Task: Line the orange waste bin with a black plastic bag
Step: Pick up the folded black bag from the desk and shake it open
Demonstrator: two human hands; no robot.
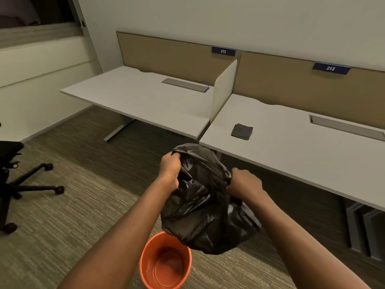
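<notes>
Holding the black bag [205,202] up, the left hand [169,171] and right hand [245,183] each grip its top tight. The orange bin [165,262] stands on the carpet [62,226], just under the bag.

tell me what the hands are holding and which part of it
Both hands grip the black plastic bag at its top: the left hand and the right hand each bunch one side of its upper edge.

desk signs [223,51] read 212, 213.

Glossy black bag [205,207], orange bin [165,262], streaked olive carpet [62,215], tan partition [166,53]
</notes>
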